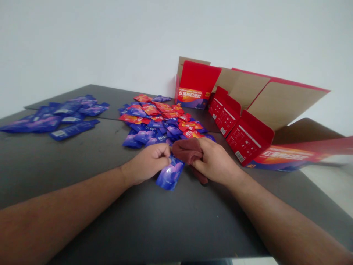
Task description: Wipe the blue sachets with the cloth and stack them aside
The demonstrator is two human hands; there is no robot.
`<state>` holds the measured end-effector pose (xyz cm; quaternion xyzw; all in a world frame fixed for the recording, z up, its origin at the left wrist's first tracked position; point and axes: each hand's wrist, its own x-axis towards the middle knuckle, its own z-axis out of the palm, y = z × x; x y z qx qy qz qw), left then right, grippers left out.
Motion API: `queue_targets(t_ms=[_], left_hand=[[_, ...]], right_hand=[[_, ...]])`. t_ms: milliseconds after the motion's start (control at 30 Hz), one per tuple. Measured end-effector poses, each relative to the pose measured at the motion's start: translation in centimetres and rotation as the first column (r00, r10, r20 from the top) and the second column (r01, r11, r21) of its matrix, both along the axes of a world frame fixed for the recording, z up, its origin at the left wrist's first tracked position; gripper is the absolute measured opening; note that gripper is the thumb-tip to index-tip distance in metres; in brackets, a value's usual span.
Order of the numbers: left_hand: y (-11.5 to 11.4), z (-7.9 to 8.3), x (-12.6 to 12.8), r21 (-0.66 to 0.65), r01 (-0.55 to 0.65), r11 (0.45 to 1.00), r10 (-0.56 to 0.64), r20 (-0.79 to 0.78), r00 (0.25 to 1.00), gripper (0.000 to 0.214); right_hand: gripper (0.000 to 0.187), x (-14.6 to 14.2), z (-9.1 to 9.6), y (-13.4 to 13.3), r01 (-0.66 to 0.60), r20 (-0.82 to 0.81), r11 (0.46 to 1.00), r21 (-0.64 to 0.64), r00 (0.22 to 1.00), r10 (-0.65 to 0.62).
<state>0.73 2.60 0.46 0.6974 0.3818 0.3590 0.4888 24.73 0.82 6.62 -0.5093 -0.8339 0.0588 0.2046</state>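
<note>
Pinched in my left hand (pixel 150 162) is the upper part of a blue-purple sachet (pixel 170 176), which hangs or lies toward me just over the dark tabletop. My right hand (pixel 216 160) is closed round a bunched brown cloth (pixel 188 150). The cloth meets the top of the sachet beside my left fingertips, and one end of it droops toward the table. Right behind both hands lies a mixed heap of red and blue sachets (pixel 157 119). My right fingers are partly hidden by the cloth.
Several blue sachets (pixel 59 114) lie in a looser group at the left. Open red cartons (pixel 249 138) with raised flaps stand along the right, and another carton (pixel 191 97) is at the back. A pale wall (pixel 110 40) rises behind the dark table (pixel 154 224).
</note>
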Motion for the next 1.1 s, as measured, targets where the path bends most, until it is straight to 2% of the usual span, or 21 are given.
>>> queue_targets(t_ms=[67, 200, 367, 500, 567, 667, 833, 1000, 1100], left_hand=[[0.0, 0.0, 0.0, -0.007, -0.002, 1.000, 0.002, 0.000, 1.000, 0.011], [-0.1, 0.2, 0.0, 0.014, -0.006, 1.000, 0.006, 0.008, 1.000, 0.014], [-0.2, 0.2, 0.1, -0.034, 0.000, 0.999, 0.000, 0.002, 1.000, 0.012], [-0.2, 0.3, 0.1, -0.022, -0.018, 1.000, 0.018, 0.002, 1.000, 0.014], [-0.2, 0.4, 0.1, -0.037, -0.010, 0.999, 0.010, 0.005, 1.000, 0.012], [-0.2, 0.4, 0.3, -0.072, -0.010, 0.997, 0.012, 0.033, 0.999, 0.014], [0.0, -0.2, 0.4, -0.158, -0.066, 0.985, 0.084, 0.111, 0.990, 0.015], [0.2, -0.6, 0.7, -0.275, -0.070, 0.959, 0.143, 0.256, 0.956, 0.018], [0.1, -0.3, 0.9, -0.338, -0.058, 0.939, 0.165, 0.295, 0.941, 0.023]], right_hand=[[0.027, 0.0, 0.0, 0.0, -0.008, 0.006, 1.000, -0.003, 1.000, 0.008], [0.031, -0.1, 0.3, -0.1, 0.064, -0.010, 0.997, -0.043, 0.998, -0.065], [0.026, -0.2, 0.3, -0.4, -0.026, -0.002, 1.000, -0.017, 1.000, 0.026], [0.033, -0.4, 0.4, -0.7, -0.002, -0.036, 0.999, -0.040, 0.999, 0.001], [0.029, -0.5, 0.4, -0.8, -0.026, -0.020, 0.999, -0.042, 0.999, 0.025], [0.020, -0.5, 0.3, -0.8, -0.075, 0.017, 0.996, -0.052, 0.997, 0.076], [0.018, -0.6, -0.1, -0.9, -0.005, 0.047, 1.000, -0.018, 0.999, 0.005], [0.015, -0.9, -0.2, -1.4, -0.170, 0.118, 0.985, -0.029, 0.978, 0.172], [0.013, -0.8, -0.1, -1.5, -0.137, 0.133, 0.990, 0.009, 0.982, 0.135]])
